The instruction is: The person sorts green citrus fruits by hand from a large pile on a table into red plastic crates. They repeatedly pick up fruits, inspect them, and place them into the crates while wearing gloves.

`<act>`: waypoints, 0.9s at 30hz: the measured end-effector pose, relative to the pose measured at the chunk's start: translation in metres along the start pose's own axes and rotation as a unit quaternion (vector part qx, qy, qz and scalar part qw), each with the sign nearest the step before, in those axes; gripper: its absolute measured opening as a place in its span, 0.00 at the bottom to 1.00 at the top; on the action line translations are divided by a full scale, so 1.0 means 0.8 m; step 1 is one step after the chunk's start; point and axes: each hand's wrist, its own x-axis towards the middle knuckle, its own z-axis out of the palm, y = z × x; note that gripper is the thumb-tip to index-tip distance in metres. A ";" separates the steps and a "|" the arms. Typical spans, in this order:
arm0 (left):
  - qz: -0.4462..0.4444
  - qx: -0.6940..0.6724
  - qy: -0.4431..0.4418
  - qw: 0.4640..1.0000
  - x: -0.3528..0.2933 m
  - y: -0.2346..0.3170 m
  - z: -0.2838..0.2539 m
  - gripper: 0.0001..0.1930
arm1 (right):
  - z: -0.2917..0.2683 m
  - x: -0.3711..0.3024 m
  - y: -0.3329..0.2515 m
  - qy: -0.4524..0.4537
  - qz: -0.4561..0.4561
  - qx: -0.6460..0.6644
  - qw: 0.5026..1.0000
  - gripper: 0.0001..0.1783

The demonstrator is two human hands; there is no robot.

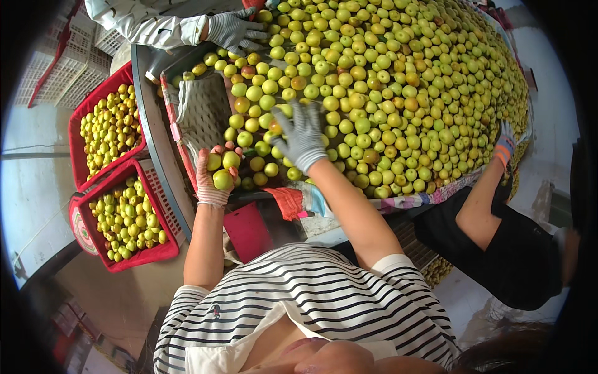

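Observation:
A wide heap of green-yellow jujubes, some with reddish-brown patches, covers the sorting table. My left hand, in a striped, reddish-stained glove, cups several jujubes at the table's near left edge. Its palm is turned up, with the fingers curled round the fruit. My right hand wears a grey striped glove and reaches into the left part of the heap. Its fingers are spread over the jujubes, touching them; whatever lies under the palm is hidden.
Two red crates of jujubes stand left of the table. A grey textured mat lies by its left edge. A co-worker's gloved hand rests at the far left of the heap; another person's gloved hand touches its right edge.

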 end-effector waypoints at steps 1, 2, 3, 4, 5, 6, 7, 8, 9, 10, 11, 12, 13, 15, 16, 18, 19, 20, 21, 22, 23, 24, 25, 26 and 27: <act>-0.003 -0.008 0.000 1.000 0.002 0.000 0.001 0.18 | 0.002 0.008 -0.017 -0.043 0.025 0.064 0.997 0.39; -0.003 -0.002 0.000 1.000 0.003 0.000 0.002 0.18 | 0.007 0.013 -0.032 -0.049 -0.017 0.040 0.998 0.39; -0.004 0.004 0.000 1.000 0.004 0.001 0.003 0.18 | 0.011 0.018 -0.042 -0.053 -0.058 0.016 0.997 0.38; -0.005 0.010 0.000 1.000 0.006 0.001 0.005 0.18 | 0.012 0.026 -0.041 -0.081 -0.114 0.091 0.986 0.38; -0.004 0.004 -0.004 1.000 0.009 0.000 0.009 0.18 | 0.013 0.037 -0.035 -0.108 -0.170 0.166 0.965 0.37; 0.002 -0.001 0.000 1.000 0.006 0.000 0.012 0.18 | -0.002 0.060 -0.031 -0.151 -0.175 0.174 0.957 0.35; 0.014 -0.008 0.009 1.000 -0.004 0.003 0.010 0.18 | -0.044 0.090 -0.028 -0.205 -0.131 0.131 0.961 0.35; 0.017 -0.019 0.025 0.999 -0.003 0.004 0.005 0.18 | -0.056 0.113 -0.002 -0.200 -0.063 0.107 0.972 0.34; 0.021 -0.013 0.035 0.999 -0.003 0.004 0.005 0.18 | -0.074 0.136 0.030 -0.207 0.015 0.092 0.974 0.33; 0.023 -0.008 0.041 0.999 -0.001 0.001 0.009 0.18 | -0.086 0.155 0.075 -0.121 0.040 0.089 0.988 0.32; 0.033 0.000 0.051 0.998 -0.002 0.001 0.011 0.18 | -0.101 0.176 0.100 -0.156 0.145 0.070 0.974 0.28; 0.027 0.000 0.043 0.999 0.002 -0.002 0.012 0.18 | -0.082 0.167 0.162 -0.068 0.110 -0.013 0.992 0.31; 0.014 -0.011 0.057 0.998 0.008 -0.008 0.019 0.18 | -0.063 0.150 0.208 0.021 0.078 -0.100 0.992 0.34; 0.004 -0.009 0.045 0.999 0.006 -0.005 0.012 0.19 | -0.057 0.147 0.190 -0.027 0.086 -0.128 0.988 0.37; 0.003 -0.007 0.046 0.999 0.004 -0.005 0.007 0.19 | -0.053 0.142 0.180 -0.056 0.089 -0.143 0.984 0.38; 0.011 0.000 0.038 0.999 0.001 -0.005 0.005 0.19 | -0.030 0.149 0.150 -0.065 0.105 -0.205 0.971 0.38; 0.013 0.003 0.032 0.999 0.002 -0.004 0.006 0.19 | -0.027 0.153 0.134 -0.079 0.111 -0.241 0.961 0.38; 0.011 0.005 0.043 0.999 0.003 -0.006 0.008 0.19 | -0.027 0.156 0.118 -0.122 0.098 -0.309 0.938 0.38; 0.009 0.005 0.048 0.999 0.001 -0.004 0.008 0.19 | -0.015 0.156 0.108 -0.115 0.060 -0.325 0.937 0.36; 0.010 0.003 0.051 0.999 0.001 -0.001 0.005 0.19 | -0.020 0.157 0.079 -0.154 0.065 -0.301 0.939 0.36; 0.011 0.002 0.053 0.999 0.000 0.000 0.002 0.19 | -0.027 0.155 0.052 -0.194 0.070 -0.277 0.939 0.36; -0.008 0.005 0.026 1.000 0.004 0.000 0.000 0.18 | -0.002 0.136 0.059 -0.113 0.063 -0.247 0.960 0.35; -0.016 0.006 0.027 0.999 0.007 -0.001 0.000 0.18 | 0.028 0.127 0.063 -0.088 0.076 -0.172 0.978 0.35; -0.014 0.006 0.032 0.999 0.006 0.001 -0.001 0.18 | 0.025 0.125 0.044 -0.106 0.070 -0.161 0.979 0.34; -0.013 0.006 0.035 0.999 0.005 0.002 -0.001 0.18 | 0.017 0.118 0.022 -0.122 0.065 -0.151 0.979 0.34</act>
